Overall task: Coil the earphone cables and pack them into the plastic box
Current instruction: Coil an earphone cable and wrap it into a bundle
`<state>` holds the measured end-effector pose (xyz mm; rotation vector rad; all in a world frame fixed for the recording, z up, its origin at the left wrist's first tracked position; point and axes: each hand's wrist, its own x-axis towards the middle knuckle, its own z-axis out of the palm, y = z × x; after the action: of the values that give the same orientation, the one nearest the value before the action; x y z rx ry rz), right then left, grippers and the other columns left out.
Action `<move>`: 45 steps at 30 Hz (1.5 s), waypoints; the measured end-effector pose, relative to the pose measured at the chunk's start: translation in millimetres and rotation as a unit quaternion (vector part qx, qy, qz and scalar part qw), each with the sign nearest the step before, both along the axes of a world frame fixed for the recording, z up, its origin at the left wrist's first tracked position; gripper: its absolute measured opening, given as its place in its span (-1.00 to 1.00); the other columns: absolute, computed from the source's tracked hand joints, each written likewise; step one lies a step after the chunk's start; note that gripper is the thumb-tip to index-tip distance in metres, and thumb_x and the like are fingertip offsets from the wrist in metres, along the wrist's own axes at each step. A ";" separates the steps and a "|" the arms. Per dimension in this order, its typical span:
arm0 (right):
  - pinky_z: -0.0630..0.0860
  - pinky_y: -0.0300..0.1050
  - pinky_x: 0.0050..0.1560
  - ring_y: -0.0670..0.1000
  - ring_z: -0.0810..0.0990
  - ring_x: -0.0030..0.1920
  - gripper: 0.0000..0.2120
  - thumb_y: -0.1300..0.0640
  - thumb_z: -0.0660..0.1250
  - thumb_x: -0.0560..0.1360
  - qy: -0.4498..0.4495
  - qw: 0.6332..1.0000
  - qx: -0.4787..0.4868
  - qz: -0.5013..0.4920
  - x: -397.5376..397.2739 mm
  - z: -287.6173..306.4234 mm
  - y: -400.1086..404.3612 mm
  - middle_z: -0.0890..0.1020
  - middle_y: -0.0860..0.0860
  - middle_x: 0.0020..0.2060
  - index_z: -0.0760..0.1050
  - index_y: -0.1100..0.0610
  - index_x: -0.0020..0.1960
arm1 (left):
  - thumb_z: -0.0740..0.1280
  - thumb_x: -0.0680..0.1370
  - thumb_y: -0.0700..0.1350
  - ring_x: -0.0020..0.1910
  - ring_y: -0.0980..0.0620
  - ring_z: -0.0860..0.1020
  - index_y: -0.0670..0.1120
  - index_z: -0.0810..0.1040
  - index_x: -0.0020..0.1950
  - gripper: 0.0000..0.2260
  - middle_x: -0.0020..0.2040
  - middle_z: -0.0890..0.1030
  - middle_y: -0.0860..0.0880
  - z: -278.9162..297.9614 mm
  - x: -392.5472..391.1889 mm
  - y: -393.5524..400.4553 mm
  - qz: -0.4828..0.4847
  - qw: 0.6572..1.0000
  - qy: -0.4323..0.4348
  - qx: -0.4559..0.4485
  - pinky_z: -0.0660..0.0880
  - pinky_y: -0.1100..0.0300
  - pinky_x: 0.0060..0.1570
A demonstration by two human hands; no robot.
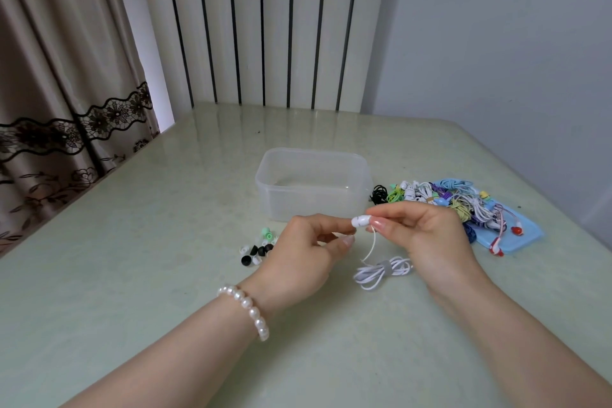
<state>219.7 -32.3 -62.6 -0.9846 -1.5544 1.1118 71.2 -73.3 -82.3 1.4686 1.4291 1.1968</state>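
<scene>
A translucent plastic box [313,187] stands open in the middle of the table, with nothing visible inside. Just in front of it my right hand [427,235] pinches a white earbud [361,220]; its thin white cable [372,245] hangs down to a bundled white coil [384,270] lying on the table. My left hand [306,247], with a pearl bracelet on the wrist, is curled beside the earbud, its fingertips at the bud's tip. To the right of the box lies a pile of coloured earphone bundles [463,205].
Loose ear tips [256,250] in black, white and green lie left of my left hand. The earphone pile rests partly on a blue sheet [526,235]. A curtain [66,93] hangs at the left and a striped radiator panel [265,26] stands behind the table.
</scene>
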 end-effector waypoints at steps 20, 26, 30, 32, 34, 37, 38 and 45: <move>0.42 -0.47 -0.35 -0.22 0.57 -0.43 -0.82 0.44 0.34 0.38 0.030 0.999 -0.027 -0.004 -1.7 12.6 1.5 0.64 -0.10 -0.47 0.59 0.19 -0.23 | 0.28 0.54 -0.18 -0.21 0.22 0.48 -0.08 0.55 0.20 -0.76 0.05 0.50 0.03 -0.4 -11.3 5.8 0.026 0.999 0.041 0.019 0.39 0.46 -0.29; 0.32 -0.30 -0.38 -0.11 0.41 -0.43 -0.83 0.35 0.38 0.39 0.036 0.998 0.009 -0.047 -7.1 73.4 27.3 0.64 -0.05 -0.45 0.61 0.10 -0.23 | 0.34 0.51 -0.18 -0.40 0.07 0.50 0.01 0.61 0.01 -0.86 -0.01 0.51 -0.01 3.3 -32.3 10.2 0.063 0.996 0.065 0.014 0.40 0.32 -0.52; 0.34 -0.29 -0.39 -0.12 0.42 -0.44 -0.87 0.34 0.36 0.42 0.062 0.995 0.048 -0.056 -19.8 122.8 45.4 0.63 0.02 -0.35 0.59 0.13 -0.18 | 0.39 0.46 -0.17 -0.23 0.05 0.59 0.05 0.62 -0.09 -0.88 0.02 0.57 0.04 4.0 -38.7 11.9 0.073 0.993 0.088 0.015 0.43 0.40 -0.34; 0.35 -0.36 -0.42 -0.18 0.43 -0.48 -0.89 0.33 0.36 0.42 0.059 0.993 0.076 -0.069 -29.9 136.2 52.4 0.62 0.01 -0.34 0.59 0.15 -0.17 | 0.40 0.46 -0.16 -0.30 0.19 0.58 0.03 0.61 -0.07 -0.89 0.06 0.56 0.02 2.8 -41.6 12.0 0.072 0.993 0.095 0.007 0.42 0.49 -0.40; 0.34 -0.42 -0.44 -0.23 0.45 -0.51 -0.91 0.33 0.36 0.42 0.049 0.991 0.091 -0.085 -40.6 137.7 60.5 0.61 0.00 -0.35 0.59 0.16 -0.15 | 0.41 0.45 -0.16 -0.27 0.17 0.57 0.01 0.62 -0.06 -0.89 0.07 0.57 0.03 0.2 -43.9 13.1 0.076 0.990 0.123 0.002 0.37 0.56 -0.37; 0.38 -0.45 -0.42 -0.20 0.49 -0.44 -0.92 0.32 0.38 0.42 0.033 0.991 0.081 -0.098 -54.0 123.7 73.8 0.61 -0.02 -0.35 0.60 0.18 -0.13 | 0.41 0.45 -0.15 -0.22 0.12 0.59 0.01 0.62 -0.02 -0.87 0.07 0.56 0.07 -2.1 -45.1 12.9 0.071 0.986 0.153 -0.005 0.37 0.54 -0.35; 0.42 -0.43 -0.35 -0.18 0.50 -0.41 -0.92 0.31 0.39 0.41 0.026 0.992 0.074 -0.101 -56.4 116.2 78.7 0.61 -0.02 -0.34 0.61 0.19 -0.14 | 0.41 0.45 -0.13 -0.17 0.12 0.58 0.02 0.62 0.00 -0.85 0.08 0.55 0.07 -3.6 -45.6 13.4 0.070 0.982 0.176 -0.005 0.37 0.51 -0.28; 0.47 -0.18 0.07 -0.01 0.60 -0.12 -0.87 0.29 0.48 0.32 -0.217 0.971 0.050 -0.086 -55.3 46.5 101.6 0.68 0.12 -0.15 0.64 0.21 -0.13 | 0.41 0.45 -0.10 -0.12 0.06 0.53 0.02 0.61 0.01 -0.85 -0.02 0.53 0.11 -3.6 -48.6 14.0 0.064 0.977 0.203 -0.025 0.46 0.30 -0.15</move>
<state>164.4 69.2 -16.1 -1.3258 -1.8079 0.7183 22.5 -59.3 -85.9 1.6719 1.8354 0.9599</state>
